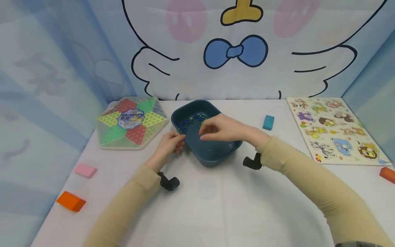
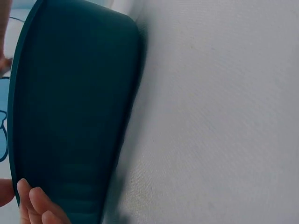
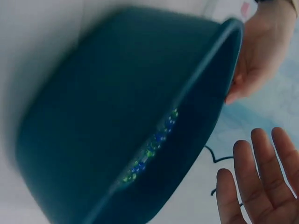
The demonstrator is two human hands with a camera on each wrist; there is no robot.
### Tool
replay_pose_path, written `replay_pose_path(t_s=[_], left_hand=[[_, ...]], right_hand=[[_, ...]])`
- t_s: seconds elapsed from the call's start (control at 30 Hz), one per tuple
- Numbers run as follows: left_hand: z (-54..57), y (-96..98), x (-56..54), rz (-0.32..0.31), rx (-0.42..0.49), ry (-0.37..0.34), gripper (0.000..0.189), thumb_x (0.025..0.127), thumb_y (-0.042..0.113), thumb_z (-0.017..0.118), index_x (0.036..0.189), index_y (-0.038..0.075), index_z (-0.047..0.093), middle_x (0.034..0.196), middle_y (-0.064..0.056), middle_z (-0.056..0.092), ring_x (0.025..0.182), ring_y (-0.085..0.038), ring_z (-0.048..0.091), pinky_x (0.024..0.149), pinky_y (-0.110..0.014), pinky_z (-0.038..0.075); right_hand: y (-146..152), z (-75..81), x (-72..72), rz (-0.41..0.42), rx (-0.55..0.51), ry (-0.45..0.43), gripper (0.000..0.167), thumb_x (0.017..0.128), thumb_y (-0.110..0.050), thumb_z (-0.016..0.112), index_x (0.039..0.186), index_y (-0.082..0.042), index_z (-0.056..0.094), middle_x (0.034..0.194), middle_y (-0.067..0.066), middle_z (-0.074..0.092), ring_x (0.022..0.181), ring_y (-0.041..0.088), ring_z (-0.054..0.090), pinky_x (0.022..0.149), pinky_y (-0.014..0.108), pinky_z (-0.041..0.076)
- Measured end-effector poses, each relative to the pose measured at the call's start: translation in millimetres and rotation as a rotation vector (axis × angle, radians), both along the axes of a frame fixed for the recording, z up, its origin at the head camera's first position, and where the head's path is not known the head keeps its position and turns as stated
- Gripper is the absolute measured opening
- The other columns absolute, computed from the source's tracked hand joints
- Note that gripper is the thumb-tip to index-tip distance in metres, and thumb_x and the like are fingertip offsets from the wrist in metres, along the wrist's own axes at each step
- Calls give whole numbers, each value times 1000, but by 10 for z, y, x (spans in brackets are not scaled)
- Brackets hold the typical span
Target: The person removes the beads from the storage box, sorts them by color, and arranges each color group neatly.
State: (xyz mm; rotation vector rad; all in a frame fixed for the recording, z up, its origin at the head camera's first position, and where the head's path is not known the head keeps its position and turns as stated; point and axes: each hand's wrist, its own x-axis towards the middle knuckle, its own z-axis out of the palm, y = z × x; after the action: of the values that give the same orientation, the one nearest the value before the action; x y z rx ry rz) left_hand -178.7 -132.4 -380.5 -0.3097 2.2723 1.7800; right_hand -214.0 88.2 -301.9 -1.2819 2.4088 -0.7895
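Under the right hand [image 1: 220,128], fingers loose with nothing grasped, a teal basin [image 1: 213,151] is pinched at its rim [image 1: 200,101] by the left hand [image 1: 168,145]; blue and green marbles [image 1: 183,127] are gathered just beyond that pinch, best kept steady.

Left fingers [image 1: 179,137] pinch a teal tub [image 1: 205,147] of beads [image 1: 184,125]; right fingers [image 1: 211,137] hover above.
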Motion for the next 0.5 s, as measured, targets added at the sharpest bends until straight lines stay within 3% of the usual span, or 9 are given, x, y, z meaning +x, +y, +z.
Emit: replay_pose_path(t_s=[0.1, 0.27, 0.5], left_hand=[[7, 32, -10, -8, 31, -14, 20, 94, 22, 52, 79, 9, 50, 71, 2, 54, 58, -9, 53, 52, -22, 44], [18, 11, -9, -16, 47, -24, 19, 95, 21, 50, 81, 8, 51, 72, 1, 56, 59, -8, 54, 53, -22, 45], [8, 25, 0, -27, 91, -35, 21, 95, 21, 48, 78, 9, 48, 76, 0, 57, 63, -10, 57, 56, -24, 47]], right_hand=[[-56, 40, -139, -26, -22, -52, 21, 90, -28, 61, 103, -13, 66, 95, -3, 66, 85, 9, 61, 80, 29, 50], [-201, 83, -357, -67, -52, -116, 23, 91, -28, 59, 105, -11, 65, 95, 0, 67, 79, 13, 63, 73, 30, 52], [-367, -64, -589, -151, 9, -158, 23, 91, -28, 59, 106, -11, 65, 96, 3, 68, 75, 22, 63, 65, 32, 51]])
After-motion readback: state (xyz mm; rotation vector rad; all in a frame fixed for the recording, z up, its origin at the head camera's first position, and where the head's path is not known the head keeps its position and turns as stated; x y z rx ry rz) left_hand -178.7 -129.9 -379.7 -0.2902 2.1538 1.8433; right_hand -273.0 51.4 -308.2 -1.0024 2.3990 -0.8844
